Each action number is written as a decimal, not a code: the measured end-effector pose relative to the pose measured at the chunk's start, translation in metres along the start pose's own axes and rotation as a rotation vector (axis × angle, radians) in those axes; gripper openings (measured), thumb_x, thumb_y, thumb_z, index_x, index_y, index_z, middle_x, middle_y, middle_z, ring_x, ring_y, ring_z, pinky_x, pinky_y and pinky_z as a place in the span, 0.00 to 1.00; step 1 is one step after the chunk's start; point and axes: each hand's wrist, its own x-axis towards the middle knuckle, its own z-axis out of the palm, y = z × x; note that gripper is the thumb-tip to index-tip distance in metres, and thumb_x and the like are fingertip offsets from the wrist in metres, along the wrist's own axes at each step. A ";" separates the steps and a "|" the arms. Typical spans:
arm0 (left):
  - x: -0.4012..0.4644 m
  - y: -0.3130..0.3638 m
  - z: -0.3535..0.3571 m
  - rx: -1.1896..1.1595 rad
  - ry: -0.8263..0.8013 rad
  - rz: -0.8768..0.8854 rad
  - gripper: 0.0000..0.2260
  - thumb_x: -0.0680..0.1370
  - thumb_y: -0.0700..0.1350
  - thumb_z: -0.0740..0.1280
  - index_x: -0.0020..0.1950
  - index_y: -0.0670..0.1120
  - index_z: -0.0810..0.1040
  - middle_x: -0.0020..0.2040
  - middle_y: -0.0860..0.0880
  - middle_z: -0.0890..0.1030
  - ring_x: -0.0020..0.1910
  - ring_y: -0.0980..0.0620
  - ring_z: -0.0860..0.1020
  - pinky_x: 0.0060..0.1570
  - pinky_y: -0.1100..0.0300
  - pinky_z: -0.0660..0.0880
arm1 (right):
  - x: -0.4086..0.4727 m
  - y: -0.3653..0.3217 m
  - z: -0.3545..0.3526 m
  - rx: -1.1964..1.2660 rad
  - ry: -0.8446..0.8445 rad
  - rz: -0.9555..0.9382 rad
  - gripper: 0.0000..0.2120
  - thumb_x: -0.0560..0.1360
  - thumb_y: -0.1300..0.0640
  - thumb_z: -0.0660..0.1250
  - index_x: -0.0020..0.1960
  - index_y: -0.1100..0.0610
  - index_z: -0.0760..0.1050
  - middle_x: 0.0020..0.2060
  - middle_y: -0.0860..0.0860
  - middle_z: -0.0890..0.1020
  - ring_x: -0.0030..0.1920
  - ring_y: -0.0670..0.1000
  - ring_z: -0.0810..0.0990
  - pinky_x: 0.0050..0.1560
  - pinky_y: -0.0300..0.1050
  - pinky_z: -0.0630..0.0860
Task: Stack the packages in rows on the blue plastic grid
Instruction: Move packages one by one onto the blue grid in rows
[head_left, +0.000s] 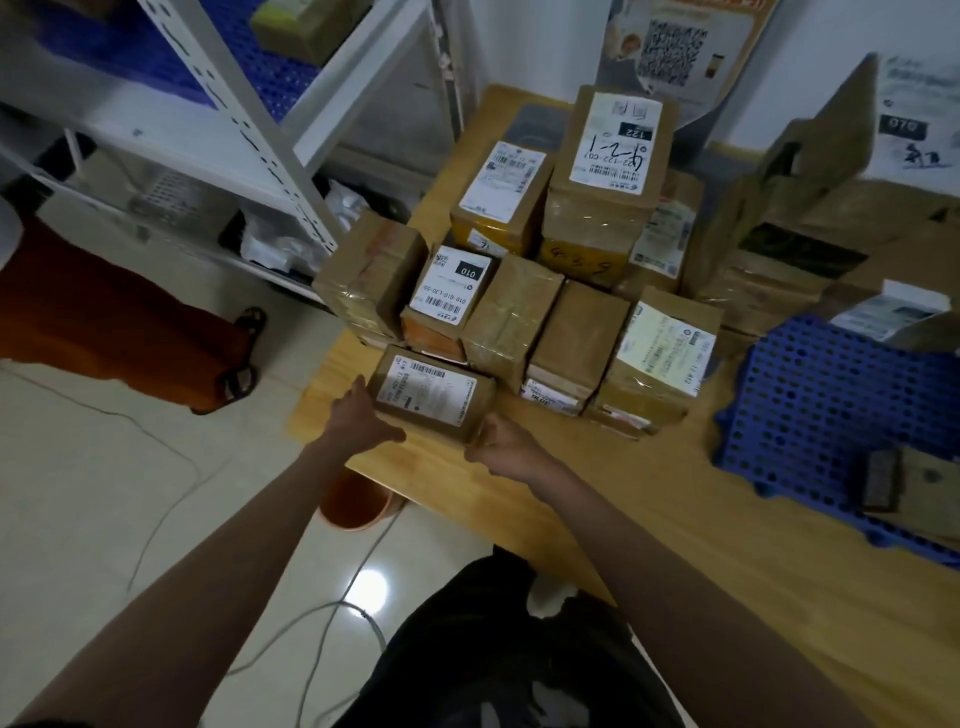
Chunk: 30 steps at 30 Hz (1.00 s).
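- A person reaches with both arms across a light wooden desk (675, 545) and takes a small brown cardboard package with a white barcode label (434, 397) between the two hands, one at each end, a grip that suits lifting it level.
- The left hand (363, 421) lies against the package's left end with the thumb stretched along the near edge; the right hand (506, 449) curls at the near right corner. Both press the box between them, though the fingertips on the far sides are hidden.
- The package rests flat on the desk at the front of a crowded pile of taped brown parcels (550, 291), touching or just beside the front row, so it is the easiest to draw off without toppling the rest.
- The blue perforated plastic grid (810, 410) lies on the desk to the right, well apart from the held package. It carries a few cartons at its far edge and a small flat brown box (904, 486) near its front, leaving open lattice between them where a row could start.
- A white metal shelving rack (223, 104) stands to the left of the desk, with an orange bucket (356, 501) on the tiled floor below.
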 end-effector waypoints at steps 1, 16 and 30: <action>0.001 -0.001 0.001 -0.018 -0.013 0.011 0.52 0.63 0.47 0.82 0.77 0.40 0.53 0.70 0.40 0.69 0.70 0.39 0.66 0.66 0.45 0.68 | 0.002 -0.003 0.001 0.036 0.003 0.009 0.28 0.74 0.55 0.70 0.71 0.55 0.66 0.63 0.53 0.76 0.60 0.55 0.77 0.60 0.54 0.77; -0.057 0.026 0.047 0.098 -0.187 0.143 0.38 0.61 0.50 0.81 0.63 0.40 0.66 0.58 0.43 0.73 0.58 0.44 0.74 0.53 0.52 0.76 | -0.059 0.073 -0.019 0.061 0.173 0.056 0.33 0.71 0.63 0.72 0.73 0.58 0.64 0.50 0.50 0.75 0.47 0.46 0.76 0.34 0.34 0.72; -0.169 0.149 0.152 0.201 -0.279 0.410 0.34 0.61 0.58 0.80 0.55 0.46 0.66 0.52 0.49 0.75 0.48 0.50 0.75 0.35 0.59 0.70 | -0.203 0.218 -0.097 0.033 0.437 0.067 0.35 0.71 0.60 0.74 0.72 0.61 0.61 0.67 0.57 0.74 0.60 0.59 0.78 0.55 0.51 0.77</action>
